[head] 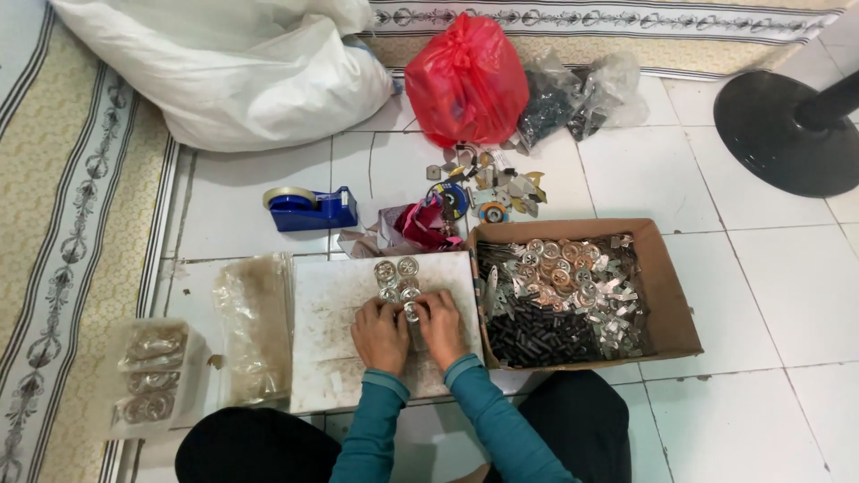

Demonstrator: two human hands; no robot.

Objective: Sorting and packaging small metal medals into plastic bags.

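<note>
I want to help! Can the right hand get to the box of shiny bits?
Probably yes: the right hand works on the white board, and the open cardboard box sits right beside it, with nothing between.

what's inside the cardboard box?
The cardboard box holds a heap of small round silver metal parts toward its far side and dark rod-like pieces nearer the person. The heap covers the box floor, so anything underneath is hidden.

We have both forearms in teal sleeves angled inward so that they meet in front of us. Our left hand [379, 333] and right hand [442, 324] lie side by side, backs up, knuckles nearly touching. Our fingers are curled down and pinched together at the tips.
</note>
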